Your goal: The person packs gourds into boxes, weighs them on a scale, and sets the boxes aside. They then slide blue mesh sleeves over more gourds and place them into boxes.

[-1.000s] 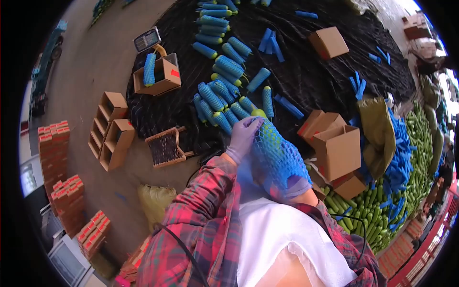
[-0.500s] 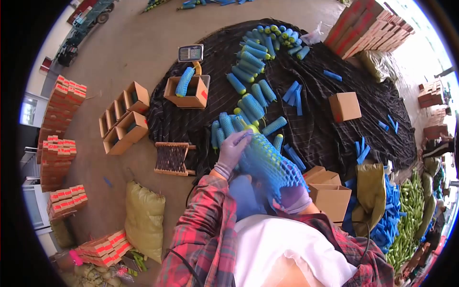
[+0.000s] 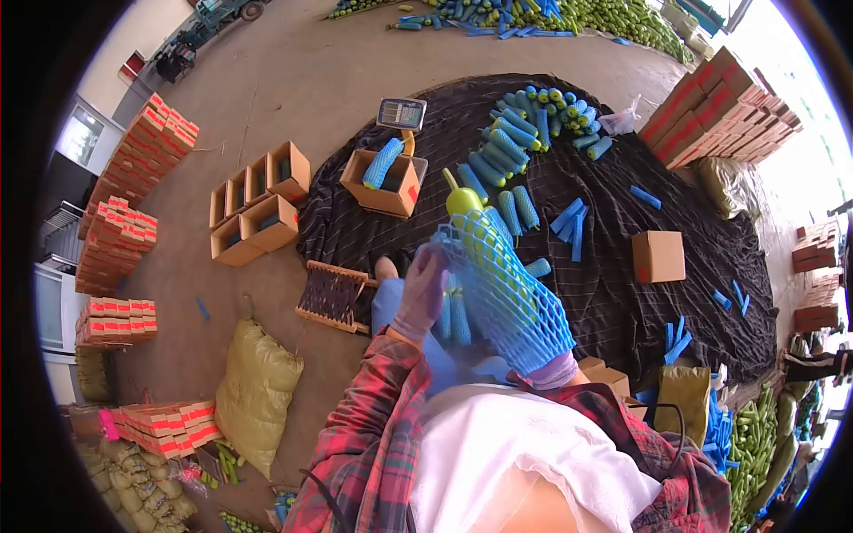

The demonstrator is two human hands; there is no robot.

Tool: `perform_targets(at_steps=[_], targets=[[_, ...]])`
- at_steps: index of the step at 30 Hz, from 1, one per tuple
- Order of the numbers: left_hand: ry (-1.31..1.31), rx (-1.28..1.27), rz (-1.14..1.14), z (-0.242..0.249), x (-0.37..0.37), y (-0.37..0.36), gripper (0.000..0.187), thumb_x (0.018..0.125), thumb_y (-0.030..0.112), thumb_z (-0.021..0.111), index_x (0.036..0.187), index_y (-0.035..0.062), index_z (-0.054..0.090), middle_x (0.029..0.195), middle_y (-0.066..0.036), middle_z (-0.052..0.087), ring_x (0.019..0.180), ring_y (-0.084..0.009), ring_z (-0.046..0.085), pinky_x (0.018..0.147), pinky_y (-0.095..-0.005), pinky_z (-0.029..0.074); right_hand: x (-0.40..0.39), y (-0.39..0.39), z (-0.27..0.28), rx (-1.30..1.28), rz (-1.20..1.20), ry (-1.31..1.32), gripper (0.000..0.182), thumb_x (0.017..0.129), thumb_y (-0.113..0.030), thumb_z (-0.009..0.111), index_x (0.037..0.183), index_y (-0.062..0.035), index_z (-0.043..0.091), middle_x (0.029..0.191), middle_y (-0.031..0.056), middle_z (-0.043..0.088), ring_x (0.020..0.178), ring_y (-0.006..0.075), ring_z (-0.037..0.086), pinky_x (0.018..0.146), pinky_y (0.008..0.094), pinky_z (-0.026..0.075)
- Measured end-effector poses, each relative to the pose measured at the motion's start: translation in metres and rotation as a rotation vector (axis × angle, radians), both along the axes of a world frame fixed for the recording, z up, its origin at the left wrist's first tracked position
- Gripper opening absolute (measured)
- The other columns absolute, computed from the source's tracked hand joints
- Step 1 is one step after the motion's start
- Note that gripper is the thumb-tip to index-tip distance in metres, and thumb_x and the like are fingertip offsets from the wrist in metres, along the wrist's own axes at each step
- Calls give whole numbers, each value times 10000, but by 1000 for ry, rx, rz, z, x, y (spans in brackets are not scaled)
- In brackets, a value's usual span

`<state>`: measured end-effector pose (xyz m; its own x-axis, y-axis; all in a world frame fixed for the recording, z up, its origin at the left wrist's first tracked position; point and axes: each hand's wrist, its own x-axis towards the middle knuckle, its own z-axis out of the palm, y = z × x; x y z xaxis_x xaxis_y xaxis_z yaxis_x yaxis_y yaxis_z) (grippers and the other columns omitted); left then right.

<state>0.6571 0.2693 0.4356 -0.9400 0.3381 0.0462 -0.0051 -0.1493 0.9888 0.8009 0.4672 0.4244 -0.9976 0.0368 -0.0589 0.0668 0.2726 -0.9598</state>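
Observation:
A light green gourd [image 3: 466,201] with a stem is held tilted in front of me, its top sticking out of a blue foam net sleeve [image 3: 511,284]. Purple-gloved, my left hand [image 3: 421,291] is closed, pinching the sleeve's upper edge on the left side; its fingertips are slightly blurred. My right hand [image 3: 553,369] reaches in at the sleeve's lower end and holds the gourd from inside; its fingers are largely hidden by the netting. Beyond, several blue-sleeved gourds [image 3: 502,155] lie in rows on a black ground sheet [image 3: 613,302].
A carton [image 3: 404,197] with a sleeved gourd across it sits by a scale [image 3: 402,114]. Left are open cartons [image 3: 271,224], a slatted wooden stool [image 3: 330,296] and a stuffed sack [image 3: 259,395]. Loose blue sleeves [image 3: 571,226] and a closed carton [image 3: 659,256] lie right.
My left hand has drawn back from the gourd's top to the sleeve's edge, and more of the gourd's top shows. The view has shifted, bringing a far gourd heap into sight.

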Motion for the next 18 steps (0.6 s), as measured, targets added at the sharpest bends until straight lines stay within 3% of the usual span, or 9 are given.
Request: perform_targets(at_steps=[2,5,6,8,14,18], targets=[[-80,143,-2,9,-30,-1,205,1052,213,489,1146,60,589,1039,6,604,907,-66,540,793,-222,443,-21,-2,-8,40,25,19,393,865,-154,633,1251,-95,587,1298,179,551,1255,388,466,1049,470,387],[90,5,98,-30,-89,-15,220,1056,233,488,1143,55,585,1033,14,603,904,-51,526,791,-214,434,-59,-11,-24,81,57,27,404,863,-152,633,1261,-97,588,1310,179,550,1267,390,463,1057,470,384],[28,73,114,-33,-109,-22,219,1057,229,489,1130,47,586,1012,9,599,898,-53,517,792,-220,427,-74,-17,-32,100,65,29,408,862,-152,634,1265,-98,589,1314,179,550,1271,390,462,1059,471,383],[70,-34,91,-57,-162,-49,212,1056,221,493,1122,43,588,1014,0,607,905,-62,522,802,-229,431,-111,-33,-46,150,87,32,416,861,-150,634,1272,-99,589,1322,179,549,1280,391,460,1065,471,381],[-111,98,60,-130,-366,-132,197,1049,201,508,1146,46,583,1061,-31,643,926,-67,555,857,-236,454,-291,-117,-78,434,143,66,440,857,-147,635,1292,-104,591,1346,180,548,1305,393,454,1080,473,376],[-253,2,0,-160,-478,-183,206,1042,252,527,1150,87,585,1045,-13,616,954,-83,547,903,-264,441,-412,-185,-79,621,146,86,456,855,-145,636,1306,-107,593,1361,180,547,1322,395,450,1090,474,372]])
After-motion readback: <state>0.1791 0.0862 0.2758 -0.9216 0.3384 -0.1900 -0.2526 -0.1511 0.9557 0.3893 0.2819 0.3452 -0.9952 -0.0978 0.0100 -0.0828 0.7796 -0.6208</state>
